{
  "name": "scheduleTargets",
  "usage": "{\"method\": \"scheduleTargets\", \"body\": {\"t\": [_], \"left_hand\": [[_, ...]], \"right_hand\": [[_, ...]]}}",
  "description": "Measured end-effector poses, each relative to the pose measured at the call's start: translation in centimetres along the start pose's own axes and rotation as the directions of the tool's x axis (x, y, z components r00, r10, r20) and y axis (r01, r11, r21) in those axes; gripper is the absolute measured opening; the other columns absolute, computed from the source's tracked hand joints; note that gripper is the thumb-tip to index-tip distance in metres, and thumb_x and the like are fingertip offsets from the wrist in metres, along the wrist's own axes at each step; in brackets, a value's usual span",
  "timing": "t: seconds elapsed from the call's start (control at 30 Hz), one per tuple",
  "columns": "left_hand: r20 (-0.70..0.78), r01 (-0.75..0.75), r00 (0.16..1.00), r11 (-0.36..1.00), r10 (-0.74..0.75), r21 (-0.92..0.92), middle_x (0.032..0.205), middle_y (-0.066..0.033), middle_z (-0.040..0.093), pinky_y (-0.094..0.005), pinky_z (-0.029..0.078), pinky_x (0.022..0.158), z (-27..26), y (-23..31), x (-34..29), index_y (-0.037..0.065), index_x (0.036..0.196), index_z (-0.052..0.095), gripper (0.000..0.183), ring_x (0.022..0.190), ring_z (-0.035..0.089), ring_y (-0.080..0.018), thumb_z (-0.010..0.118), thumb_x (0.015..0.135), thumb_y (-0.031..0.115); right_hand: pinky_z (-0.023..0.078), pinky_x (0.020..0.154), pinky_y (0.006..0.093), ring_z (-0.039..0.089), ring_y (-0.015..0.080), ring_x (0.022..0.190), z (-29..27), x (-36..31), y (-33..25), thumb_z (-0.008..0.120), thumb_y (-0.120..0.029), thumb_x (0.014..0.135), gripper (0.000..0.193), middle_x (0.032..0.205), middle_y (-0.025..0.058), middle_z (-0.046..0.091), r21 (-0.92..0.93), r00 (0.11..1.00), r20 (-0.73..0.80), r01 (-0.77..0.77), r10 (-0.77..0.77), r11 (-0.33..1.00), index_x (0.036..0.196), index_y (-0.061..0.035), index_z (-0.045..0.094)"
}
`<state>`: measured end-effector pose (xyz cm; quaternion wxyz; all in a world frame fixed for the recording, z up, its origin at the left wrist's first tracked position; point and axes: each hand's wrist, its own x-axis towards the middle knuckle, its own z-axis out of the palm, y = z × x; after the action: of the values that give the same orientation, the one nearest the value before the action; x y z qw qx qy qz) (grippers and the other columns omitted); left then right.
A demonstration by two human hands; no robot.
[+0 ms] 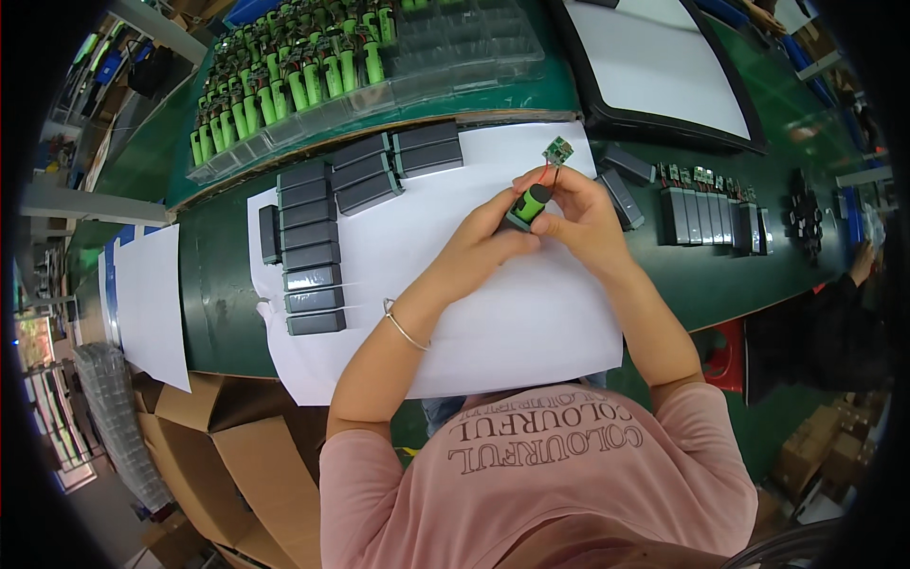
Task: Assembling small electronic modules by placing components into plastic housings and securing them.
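Both hands meet above the work surface. Left hand [485,235] and right hand [586,220] are closed on a green cell [534,203] from opposite sides, fingertips near its ends; this two-sided grip presumably steadies it. A dark piece at its lower end is largely covered by fingers, so its fit cannot be told. Red and dark wires [544,174] run to a circuit board [557,151] — clear of the fingers, likely to keep the leads unstrained.

Beneath lies a white sheet [474,313], probably protecting surfaces. On its left side, dark cases [312,256] lie in a close column, apparently for orderly stacking. To the right, upright cases [697,218] stand side by side, boards uppermost — likely to spare the boards. Beyond, a clear compartmented tray [464,85] keeps further green cells [303,87] in rows, seemingly for easy reach.
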<state>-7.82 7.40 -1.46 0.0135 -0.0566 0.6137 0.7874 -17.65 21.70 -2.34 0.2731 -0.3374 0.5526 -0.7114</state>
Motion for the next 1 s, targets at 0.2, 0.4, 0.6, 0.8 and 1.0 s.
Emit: {"method": "scheduleTargets", "body": {"t": [0.2, 0.4, 0.6, 0.8, 1.0], "left_hand": [[-0.026, 0.136, 0.989, 0.963, -0.146, -0.233, 0.080, -0.0044, 0.054, -0.0263, 0.039, 0.066, -0.4, 1.1, 0.2, 0.005, 0.087, 0.054, 0.035, 0.075, 0.050, -0.0133, 0.039, 0.088, 0.036], [-0.147, -0.072, 0.989, 0.943, 0.025, -0.324, 0.078, -0.0035, 0.053, -0.0267, 0.040, 0.070, -1.1, -0.3, 0.0, 0.004, 0.083, 0.054, 0.024, 0.075, 0.050, -0.0137, 0.044, 0.086, 0.026], [-0.185, -0.093, 0.982, 0.947, 0.037, -0.306, 0.112, -0.0087, 0.048, -0.0299, 0.035, 0.094, 2.2, -1.3, 0.5, 0.001, 0.118, 0.047, 0.047, 0.109, 0.044, -0.0182, 0.047, 0.093, 0.042], [0.163, -0.279, 0.891, 0.228, 0.423, 0.933, 0.130, -0.0212, 0.041, -0.0436, 0.031, 0.104, -3.0, 3.7, -0.8, -0.001, 0.131, 0.039, 0.074, 0.125, 0.037, -0.0334, 0.071, 0.072, 0.029], [-0.199, 0.211, 0.973, -0.104, 0.114, 0.972, 0.118, -0.0117, 0.050, -0.0429, 0.030, 0.104, -11.6, 7.3, -0.6, 0.008, 0.122, 0.047, 0.078, 0.118, 0.043, -0.0307, 0.078, 0.053, 0.022]], "right_hand": [[0.045, 0.087, 0.0330, 0.057, 0.0236, 0.101, 1.6, -0.3, -1.0, 0.085, -0.013, 0.059, 0.051, 0.111, 0.0103, 0.058, -0.559, 0.962, 0.035, 0.242, -0.269, 0.793, 0.102, -0.0018, 0.060], [0.048, 0.077, 0.0313, 0.060, 0.0224, 0.090, 2.8, -1.1, -1.5, 0.083, -0.012, 0.061, 0.046, 0.102, 0.0080, 0.059, -0.714, 0.928, -0.015, 0.250, -0.372, 0.654, 0.100, -0.0028, 0.059], [0.050, 0.070, 0.0292, 0.061, 0.0186, 0.079, 2.9, -2.0, -3.1, 0.079, -0.012, 0.071, 0.033, 0.089, 0.0059, 0.060, -0.856, 0.973, -0.068, 0.058, -0.222, 0.513, 0.092, -0.0026, 0.056], [0.048, 0.061, 0.0257, 0.059, 0.0123, 0.069, -2.8, -5.0, -7.6, 0.071, -0.008, 0.079, 0.024, 0.077, 0.0045, 0.056, -0.849, 0.886, -0.363, -0.186, -0.289, 0.495, 0.092, -0.0039, 0.051], [0.043, 0.057, 0.0292, 0.055, 0.0163, 0.061, -14.4, -10.0, -8.8, 0.067, -0.008, 0.081, 0.020, 0.078, 0.0081, 0.053, -0.919, 0.849, -0.392, -0.381, -0.354, 0.102, 0.090, -0.0030, 0.050]]}}
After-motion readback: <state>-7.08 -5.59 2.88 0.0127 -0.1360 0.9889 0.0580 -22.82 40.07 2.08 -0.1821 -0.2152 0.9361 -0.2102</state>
